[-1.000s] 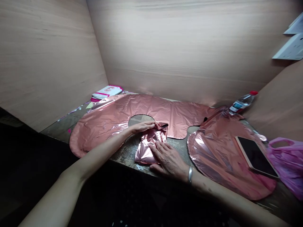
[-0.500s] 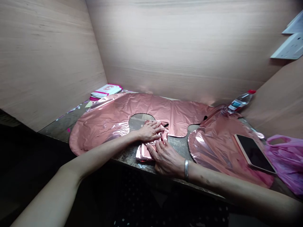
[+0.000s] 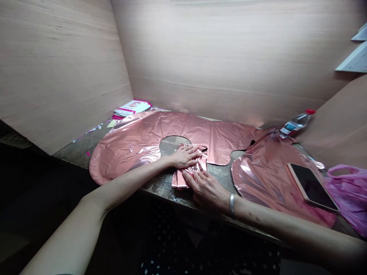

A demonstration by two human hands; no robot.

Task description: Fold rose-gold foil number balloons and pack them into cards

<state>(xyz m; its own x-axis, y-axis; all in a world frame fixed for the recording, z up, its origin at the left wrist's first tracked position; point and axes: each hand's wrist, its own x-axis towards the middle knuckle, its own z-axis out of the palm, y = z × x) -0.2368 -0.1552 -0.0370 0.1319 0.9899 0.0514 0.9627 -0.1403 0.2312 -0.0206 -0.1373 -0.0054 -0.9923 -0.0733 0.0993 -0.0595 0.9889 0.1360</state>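
Note:
A folded bundle of rose-gold foil balloon (image 3: pixel 180 180) lies near the front edge of the table. My left hand (image 3: pixel 185 156) rests flat over its upper part, fingers stretched to the right. At its lower right side, my right hand (image 3: pixel 210 189) presses on the foil with spread fingertips; a metal bracelet circles the wrist. Behind both hands, a large flat rose-gold foil balloon (image 3: pixel 129 145) with a round cut-out spreads across the table, and the bundle overlaps its lower edge. More flat foil (image 3: pixel 263 172) stretches to the right of my right hand.
A phone (image 3: pixel 312 186) lies on the right-hand foil, beside a pink plastic bag (image 3: pixel 348 194). Toward the back right leans a red-capped bottle (image 3: pixel 296 124). Printed packets (image 3: pixel 133 107) are stacked at the back left. Wooden panels (image 3: pixel 223 57) enclose the table (image 3: pixel 77 154).
The whole view has shifted slightly. The bundle's lower end has moved a little up and away from the table edge. Both hands stay on the foil.

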